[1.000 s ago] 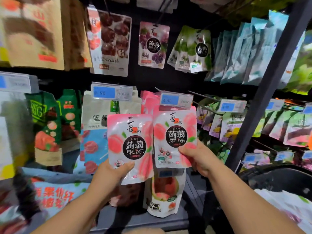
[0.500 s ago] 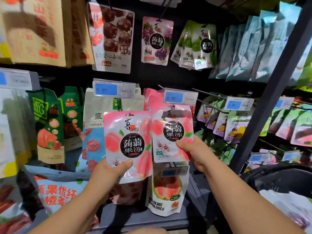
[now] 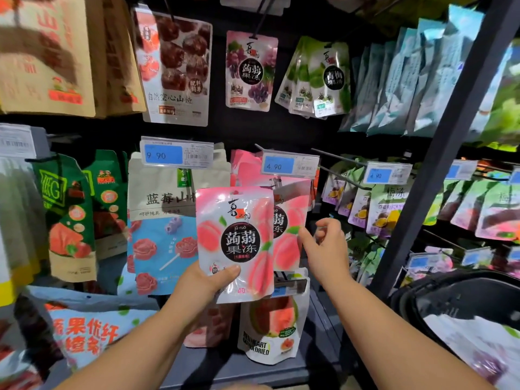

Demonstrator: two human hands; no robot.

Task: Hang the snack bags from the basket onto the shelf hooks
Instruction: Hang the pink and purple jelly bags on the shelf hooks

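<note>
My left hand (image 3: 208,280) grips the lower edge of a pink peach jelly bag (image 3: 235,243) and holds it upright in front of the shelf. Behind it a second pink peach bag (image 3: 289,229) hangs on the hook (image 3: 274,181) under the 4.90 price tag (image 3: 289,164). My right hand (image 3: 327,249) hovers just right of that hanging bag with relaxed, loosely bent fingers and holds nothing. The black basket (image 3: 455,294) sits at the lower right with more bags (image 3: 475,350) inside.
Hooks with grape (image 3: 250,71) and green plum bags (image 3: 323,80) hang above. A blueberry hawthorn bag (image 3: 163,220) hangs to the left, passion fruit bags (image 3: 377,209) to the right. A dark upright post (image 3: 439,153) crosses the right side. A dried guava bag (image 3: 273,327) stands below.
My right hand let go of its peach bag, which now hangs on the hook, and drew back slightly to the right. My left hand moved its bag rightwards in front of the hanging one.
</note>
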